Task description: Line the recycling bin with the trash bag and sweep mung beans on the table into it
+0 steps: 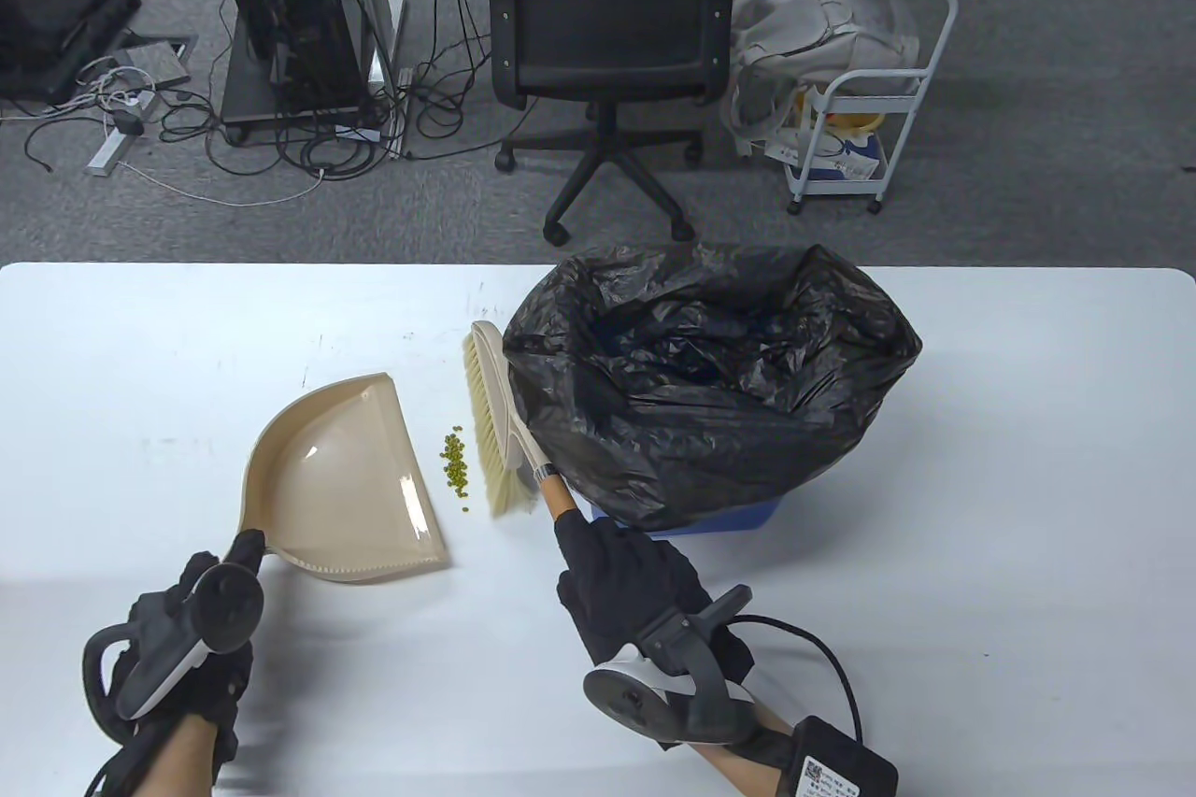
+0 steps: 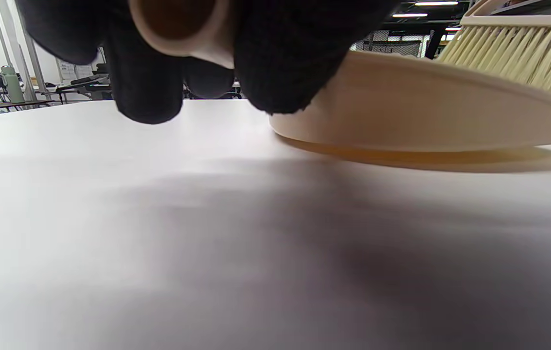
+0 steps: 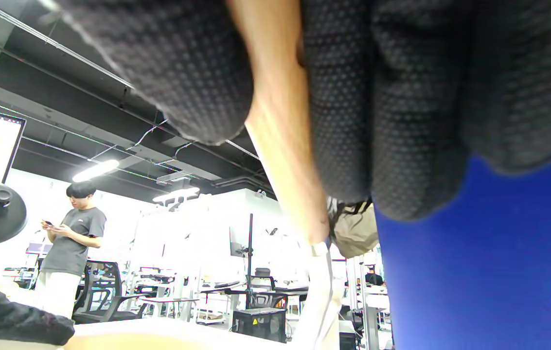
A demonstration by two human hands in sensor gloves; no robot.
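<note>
A blue recycling bin (image 1: 738,519) lined with a black trash bag (image 1: 710,377) stands at the table's middle right. A small heap of green mung beans (image 1: 455,464) lies between a beige dustpan (image 1: 346,479) and a beige hand brush (image 1: 493,423). My left hand (image 1: 220,596) grips the dustpan's handle; its gloved fingers (image 2: 149,87) wrap the handle end, and the pan (image 2: 416,107) lies flat on the table. My right hand (image 1: 626,577) grips the brush's wooden handle (image 3: 285,136), bristles just right of the beans, beside the blue bin wall (image 3: 474,272).
The white table (image 1: 981,573) runs wide on both sides. Beyond its far edge stand an office chair (image 1: 607,40), a white trolley (image 1: 869,115) and cabled equipment (image 1: 290,21). In the right wrist view a person (image 3: 71,243) stands in the room.
</note>
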